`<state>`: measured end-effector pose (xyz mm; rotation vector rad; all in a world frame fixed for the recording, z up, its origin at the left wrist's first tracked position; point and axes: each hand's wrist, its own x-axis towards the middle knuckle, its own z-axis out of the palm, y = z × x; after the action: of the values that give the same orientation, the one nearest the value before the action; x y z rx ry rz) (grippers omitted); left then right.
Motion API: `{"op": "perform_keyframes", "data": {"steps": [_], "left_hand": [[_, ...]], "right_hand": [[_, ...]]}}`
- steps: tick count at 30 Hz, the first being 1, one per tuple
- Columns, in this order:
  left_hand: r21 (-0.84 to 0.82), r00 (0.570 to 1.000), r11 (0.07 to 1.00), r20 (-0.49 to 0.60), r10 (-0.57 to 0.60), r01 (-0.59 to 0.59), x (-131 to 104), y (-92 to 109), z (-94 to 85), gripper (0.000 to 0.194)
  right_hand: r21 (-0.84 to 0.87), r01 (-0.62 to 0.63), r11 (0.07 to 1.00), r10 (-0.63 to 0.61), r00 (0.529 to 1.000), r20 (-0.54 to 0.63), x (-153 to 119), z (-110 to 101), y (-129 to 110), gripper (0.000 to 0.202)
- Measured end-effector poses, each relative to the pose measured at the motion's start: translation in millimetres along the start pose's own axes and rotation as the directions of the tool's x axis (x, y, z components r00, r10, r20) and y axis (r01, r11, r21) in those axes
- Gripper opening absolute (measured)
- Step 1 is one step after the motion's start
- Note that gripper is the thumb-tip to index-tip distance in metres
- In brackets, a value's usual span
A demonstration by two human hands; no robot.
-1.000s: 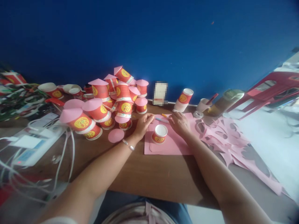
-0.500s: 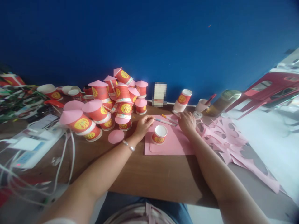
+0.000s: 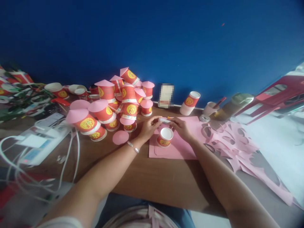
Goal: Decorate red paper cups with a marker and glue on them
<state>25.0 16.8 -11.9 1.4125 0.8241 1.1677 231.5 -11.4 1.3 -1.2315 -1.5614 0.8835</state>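
Both of my hands meet over the pink paper [image 3: 179, 147], just behind an upright red paper cup [image 3: 164, 139] with a white inside and a yellow emblem. Between my fingers is a small white roll [image 3: 164, 121], which looks like tape seen edge-on. My left hand [image 3: 150, 128] grips its left end, and my right hand [image 3: 181, 128] closes on its right end. The pens on the paper are mostly covered by my hands. A flat pink disc [image 3: 120, 137] lies on the table left of my left wrist.
Red cups with pink cone tops [image 3: 129, 110] are piled at the left. A white power strip [image 3: 42, 144] with cables lies further left. Stacked cups [image 3: 190, 103], a tape roll [image 3: 204, 118] and a bottle [image 3: 234, 106] stand at the back right. Cut pink scraps [image 3: 234, 142] cover the right side.
My right hand has come left from beside the stacked cups, and the white roll that lay there is now between my hands. My left hand has closed in on it. The view has shifted slightly.
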Motion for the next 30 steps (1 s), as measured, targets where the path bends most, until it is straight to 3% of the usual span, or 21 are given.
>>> {"op": "perform_keyframes", "data": {"steps": [3,6,9,13,16,20,25,30], "left_hand": [[-0.008,1.000,1.000,-0.019,-0.005,0.005,0.5,1.7,0.9,0.036],[-0.020,0.994,1.000,-0.111,0.001,-0.003,3.5,0.0,-1.2,0.033],[0.097,0.978,0.995,-0.199,0.058,-0.039,6.0,-4.1,-5.1,0.024],[0.384,0.981,0.917,-0.107,0.160,-0.108,4.5,-8.4,-7.9,0.007],[0.457,0.989,0.882,-0.030,0.142,-0.112,2.5,-10.8,-7.9,0.019],[0.480,0.990,0.870,-0.010,0.137,-0.116,1.3,-13.2,-7.0,0.031],[0.435,0.975,0.886,-0.070,0.209,-0.159,-2.9,-9.1,-2.4,0.048],[0.312,0.962,0.911,0.031,0.272,-0.268,-5.9,2.7,0.2,0.029]], "right_hand": [[0.003,0.006,1.000,-0.006,1.000,-0.012,-0.7,-0.1,2.3,0.043],[0.017,0.014,1.000,-0.013,0.996,-0.085,1.5,-4.2,8.8,0.044],[0.085,-0.027,0.996,0.038,0.992,-0.122,3.9,-5.2,14.6,0.043],[0.156,-0.050,0.987,0.067,0.992,-0.107,4.0,-0.2,16.0,0.043],[0.178,-0.058,0.982,0.080,0.989,-0.122,2.5,3.8,14.4,0.045],[0.225,-0.080,0.971,0.114,0.983,-0.141,0.6,5.2,11.7,0.048],[0.250,-0.086,0.965,0.128,0.979,-0.157,-2.0,6.0,5.5,0.048],[0.243,-0.109,0.964,0.145,0.980,-0.133,-4.6,11.0,-1.2,0.048]]}}
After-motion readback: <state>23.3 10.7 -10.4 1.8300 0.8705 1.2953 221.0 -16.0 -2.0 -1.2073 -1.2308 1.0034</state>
